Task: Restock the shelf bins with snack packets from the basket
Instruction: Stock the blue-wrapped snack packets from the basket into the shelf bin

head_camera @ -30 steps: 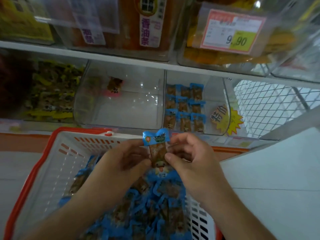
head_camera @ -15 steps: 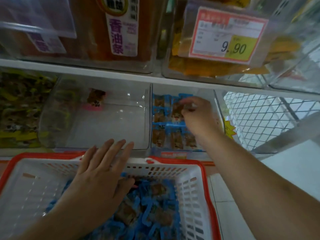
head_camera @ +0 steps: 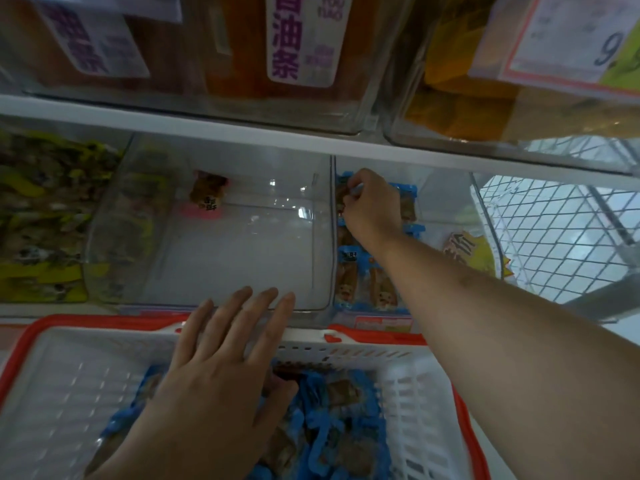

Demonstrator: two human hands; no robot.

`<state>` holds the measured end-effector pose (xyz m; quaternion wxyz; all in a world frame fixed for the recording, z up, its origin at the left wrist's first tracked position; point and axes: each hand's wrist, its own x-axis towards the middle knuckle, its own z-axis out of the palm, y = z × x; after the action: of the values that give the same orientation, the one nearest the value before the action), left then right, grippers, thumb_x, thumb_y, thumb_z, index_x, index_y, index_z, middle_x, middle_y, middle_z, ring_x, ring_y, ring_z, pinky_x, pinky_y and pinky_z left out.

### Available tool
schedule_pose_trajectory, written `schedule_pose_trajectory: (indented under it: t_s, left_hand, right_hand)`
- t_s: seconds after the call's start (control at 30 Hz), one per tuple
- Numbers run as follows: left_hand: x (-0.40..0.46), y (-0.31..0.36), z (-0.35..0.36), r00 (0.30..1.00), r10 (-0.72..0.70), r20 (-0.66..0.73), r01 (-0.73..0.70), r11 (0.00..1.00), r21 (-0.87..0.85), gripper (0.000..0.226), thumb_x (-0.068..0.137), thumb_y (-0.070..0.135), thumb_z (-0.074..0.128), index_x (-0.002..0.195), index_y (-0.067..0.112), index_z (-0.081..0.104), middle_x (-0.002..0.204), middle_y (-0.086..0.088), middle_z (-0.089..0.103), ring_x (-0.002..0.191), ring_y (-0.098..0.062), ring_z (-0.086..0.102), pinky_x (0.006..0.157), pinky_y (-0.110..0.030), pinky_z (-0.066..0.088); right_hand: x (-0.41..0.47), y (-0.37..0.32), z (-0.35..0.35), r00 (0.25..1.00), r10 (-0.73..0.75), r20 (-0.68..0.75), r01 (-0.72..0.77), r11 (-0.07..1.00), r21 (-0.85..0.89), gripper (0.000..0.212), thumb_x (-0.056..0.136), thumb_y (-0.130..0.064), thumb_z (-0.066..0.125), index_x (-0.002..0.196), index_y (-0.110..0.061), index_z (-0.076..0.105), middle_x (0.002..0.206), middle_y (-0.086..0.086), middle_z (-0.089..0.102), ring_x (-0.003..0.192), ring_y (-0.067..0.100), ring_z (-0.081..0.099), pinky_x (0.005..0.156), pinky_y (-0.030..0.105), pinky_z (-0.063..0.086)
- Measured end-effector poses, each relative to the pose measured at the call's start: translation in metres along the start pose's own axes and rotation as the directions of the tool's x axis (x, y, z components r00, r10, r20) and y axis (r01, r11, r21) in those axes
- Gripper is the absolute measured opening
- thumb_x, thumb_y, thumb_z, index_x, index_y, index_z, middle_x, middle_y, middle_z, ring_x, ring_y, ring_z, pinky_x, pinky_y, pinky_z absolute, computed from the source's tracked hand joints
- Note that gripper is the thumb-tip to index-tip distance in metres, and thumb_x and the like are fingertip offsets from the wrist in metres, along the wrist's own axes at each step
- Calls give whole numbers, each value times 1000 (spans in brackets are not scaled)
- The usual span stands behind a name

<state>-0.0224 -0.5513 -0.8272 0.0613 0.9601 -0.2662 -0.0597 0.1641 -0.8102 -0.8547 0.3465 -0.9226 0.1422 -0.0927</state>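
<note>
A white basket with a red rim sits low in the view and holds several blue snack packets. My left hand hovers flat over them, fingers straight and reaching past the basket's far rim. My right hand is inside a clear shelf bin. Its curled fingertips pinch a blue snack packet at the bin's back left corner. Rows of the same blue packets lie in that bin, partly hidden by my hand and forearm.
The middle clear bin holds one pink-edged packet. A bin of yellow-green packets is on the left. Bins of orange snacks with a purple-lettered label and a price tag hang overhead. Wire mesh is on the right.
My right hand has shifted left toward the back left corner of the bin, still pinching the packet. My left hand stays spread over the basket. The view has moved closer.
</note>
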Motion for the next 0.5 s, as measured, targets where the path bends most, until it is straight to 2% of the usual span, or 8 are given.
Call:
schedule_pose_trajectory:
  t_s: [0.1,0.17,0.27,0.33,0.4,0.43,0.5]
  left_hand:
    - [0,1,0,1000,-4,2,4,1000,-9,85,93,69,42,164,26,24,162,4,40,149,-25,37,120,-49,18]
    - [0,1,0,1000,-8,13,8,1000,-21,85,93,69,42,165,27,21,163,5,38,151,-24,34,120,-49,17]
    - [-1,2,-3,999,-14,43,15,999,-35,86,95,67,40,166,29,11,166,7,30,154,-22,26,122,-48,11]
    - [-2,2,-8,998,-8,58,13,996,-83,82,97,68,32,166,33,2,170,12,18,158,-16,12,125,-43,2]
    - [-5,-1,-16,999,8,35,0,975,-221,75,99,63,28,164,38,-1,170,20,1,157,-3,-8,129,-37,-5]
    - [-8,-3,-23,1000,8,21,-1,953,-302,71,102,55,34,164,39,4,168,24,0,154,4,-11,130,-36,-2]
    - [-18,-9,-39,999,-41,-21,29,910,-414,64,103,31,51,161,35,25,164,28,14,150,10,4,127,-30,12]
  right_hand:
    - [-2,7,4,993,-120,-18,114,973,-203,12,98,-18,66,110,-18,67,109,5,65,107,25,58,90,44,56]
    - [-2,7,0,993,-115,17,115,949,-294,19,100,-24,65,118,-18,67,118,10,61,117,31,51,97,42,49]
    - [-6,-1,-10,996,-71,46,81,952,-295,25,104,-28,59,126,-17,66,125,12,57,122,32,49,102,43,47]
    - [-18,-9,-23,998,-56,0,55,967,-249,21,102,-23,59,120,-16,65,118,9,56,115,30,54,98,44,52]
    - [-41,-21,-44,999,-44,-22,39,983,-182,17,98,-16,62,114,-15,64,113,4,54,106,26,57,88,40,54]
    - [-56,-28,-57,998,-55,-20,51,988,-149,16,96,-13,62,112,-14,64,112,4,55,102,24,58,84,39,54]
    - [-98,-44,-82,994,-112,-9,111,990,-84,15,95,-9,61,108,-14,63,108,5,59,95,22,61,78,36,54]
